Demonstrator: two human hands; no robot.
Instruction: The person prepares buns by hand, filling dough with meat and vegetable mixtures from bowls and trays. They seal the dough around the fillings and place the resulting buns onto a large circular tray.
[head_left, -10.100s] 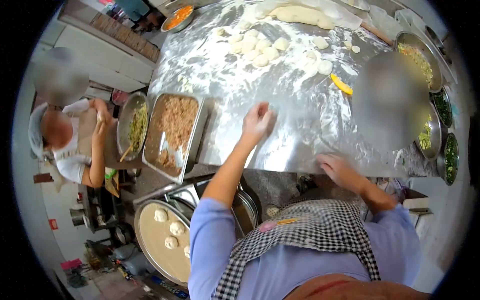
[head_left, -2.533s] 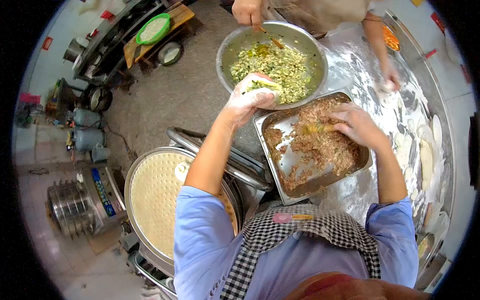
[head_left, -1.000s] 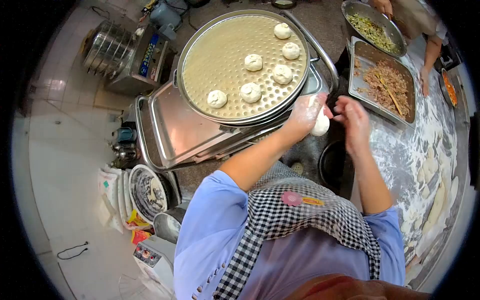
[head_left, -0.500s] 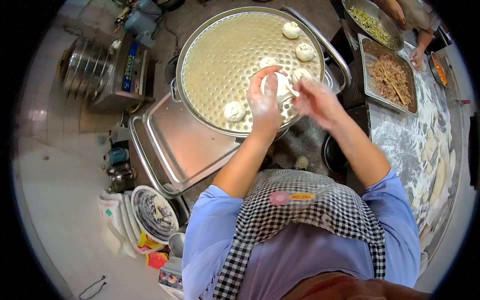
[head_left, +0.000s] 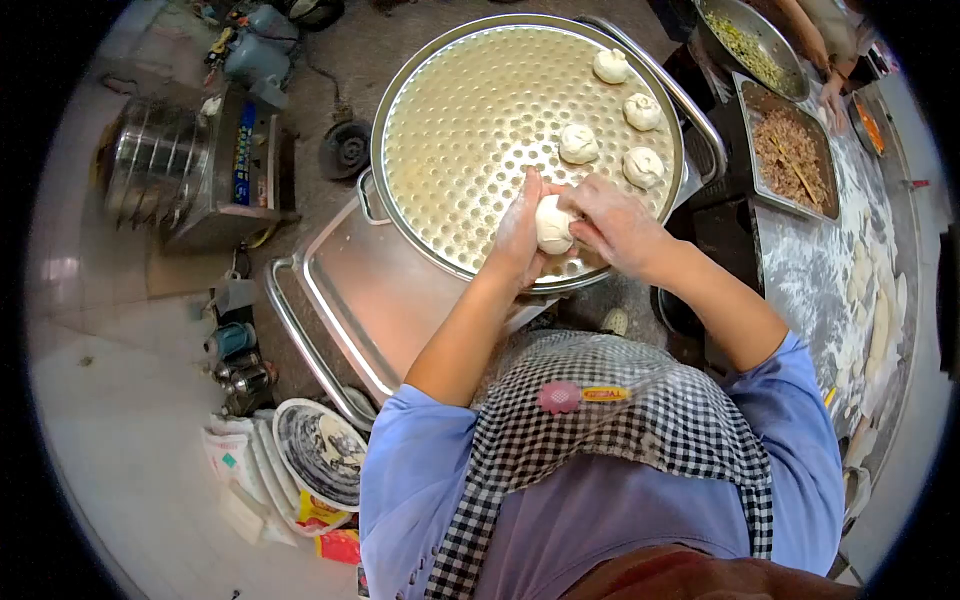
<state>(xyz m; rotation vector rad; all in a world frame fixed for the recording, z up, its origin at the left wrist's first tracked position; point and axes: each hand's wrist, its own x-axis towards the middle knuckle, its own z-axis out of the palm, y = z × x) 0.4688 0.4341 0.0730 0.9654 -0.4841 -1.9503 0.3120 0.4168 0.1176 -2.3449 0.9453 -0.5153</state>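
A white pleated bun (head_left: 555, 226) is between my two hands, over the near edge of a round perforated steamer tray (head_left: 450, 110). My left hand (head_left: 519, 232) curves around the bun's left side and underneath. At its upper right, the fingers of my right hand (head_left: 618, 226) are closed against the dough. Both hands are dusted with flour. Several more buns sit on the tray's right side: one (head_left: 611, 66) at the back, one (head_left: 641, 111) below it, one (head_left: 642, 167) near the rim, and another (head_left: 578, 143) just beyond my fingers.
The tray rests on a metal cart (head_left: 355, 290). To the right stand a pan of meat filling (head_left: 790, 150) with a stick in it, a bowl of chopped greens (head_left: 742, 48) and a floured worktable (head_left: 815, 265). Another person's hand (head_left: 833, 95) is at the upper right.
My hands with the bun are lower in view, and the right one has closed in on it. The tray appears shifted right. A bun at the tray's left is no longer visible.
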